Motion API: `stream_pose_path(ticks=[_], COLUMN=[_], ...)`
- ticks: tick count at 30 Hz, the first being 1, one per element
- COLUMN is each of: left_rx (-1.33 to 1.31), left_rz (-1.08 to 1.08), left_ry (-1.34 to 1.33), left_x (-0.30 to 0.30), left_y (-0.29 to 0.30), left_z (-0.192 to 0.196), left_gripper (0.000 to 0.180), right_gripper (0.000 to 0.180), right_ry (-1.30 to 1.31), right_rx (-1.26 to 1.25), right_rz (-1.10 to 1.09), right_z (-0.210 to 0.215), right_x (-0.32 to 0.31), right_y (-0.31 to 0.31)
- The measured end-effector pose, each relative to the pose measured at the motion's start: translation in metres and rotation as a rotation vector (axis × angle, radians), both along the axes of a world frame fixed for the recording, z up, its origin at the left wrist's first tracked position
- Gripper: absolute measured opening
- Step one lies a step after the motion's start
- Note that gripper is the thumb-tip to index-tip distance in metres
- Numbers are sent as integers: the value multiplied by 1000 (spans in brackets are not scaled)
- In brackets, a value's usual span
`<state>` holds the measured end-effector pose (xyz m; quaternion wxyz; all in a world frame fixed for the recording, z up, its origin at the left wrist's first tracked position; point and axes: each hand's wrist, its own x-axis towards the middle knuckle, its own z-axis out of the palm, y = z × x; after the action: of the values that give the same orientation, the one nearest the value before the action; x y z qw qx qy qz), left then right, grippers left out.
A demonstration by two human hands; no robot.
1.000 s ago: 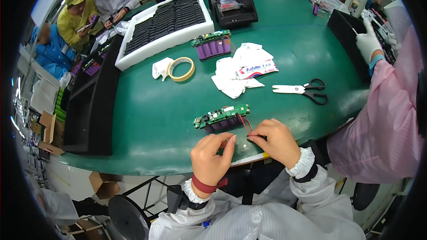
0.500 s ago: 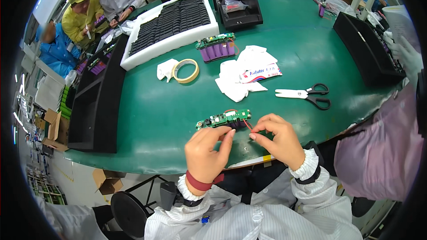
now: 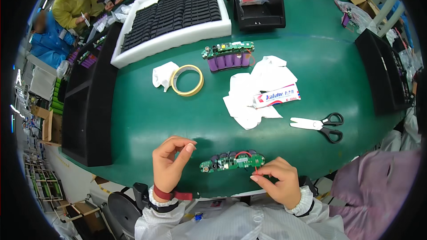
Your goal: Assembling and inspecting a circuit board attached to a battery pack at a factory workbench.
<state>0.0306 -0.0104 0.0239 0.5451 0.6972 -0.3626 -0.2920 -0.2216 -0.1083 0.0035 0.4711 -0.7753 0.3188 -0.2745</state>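
Note:
Near the front edge of the table lies a battery pack with a green circuit board (image 3: pixel 227 162) facing up. Dark rounded cells show along its far side. A red wire (image 3: pixel 255 170) comes off the board's right end, and my right hand (image 3: pixel 280 181) pinches it between thumb and forefinger. My left hand (image 3: pixel 169 164) is off the pack, to its left; thumb and forefinger meet at the tips, and anything between them is too small to make out. Farther back stands a second battery pack (image 3: pixel 229 60) with purple cells under its green board.
Beyond the packs are a tape roll (image 3: pixel 200 84), a white crumpled cloth (image 3: pixel 242 102), a glue tube (image 3: pixel 278 96) and scissors (image 3: pixel 311 124). A white foam tray (image 3: pixel 173 44) of black parts and black bins (image 3: pixel 258 18) stand farther back. Co-workers sit at the far left.
My left hand has moved away from the pack to the left. The pack is tipped so its board faces up more. My right hand keeps the red wire. The whole view has shifted.

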Motion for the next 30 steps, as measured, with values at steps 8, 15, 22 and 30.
stream_pose_path(ticks=[8, 15, 22, 30], left_rx=[280, 463, 444, 377], left_rz=[-720, -817, -742, -846], left_ry=[207, 383, 415, 502], left_x=[3, -2, -5, -4], left_y=[-73, -90, -86, -87], left_z=[29, 6, 0, -12], left_gripper=[15, 16, 18, 20], right_gripper=[17, 21, 22, 21], right_ry=[37, 35, 31, 49], right_rx=[30, 24, -29, -20], right_rz=[-6, 63, 91, 43], right_z=[2, 2, 5, 3], right_x=[5, 5, 2, -2], right_y=[-11, -19, -26, -20])
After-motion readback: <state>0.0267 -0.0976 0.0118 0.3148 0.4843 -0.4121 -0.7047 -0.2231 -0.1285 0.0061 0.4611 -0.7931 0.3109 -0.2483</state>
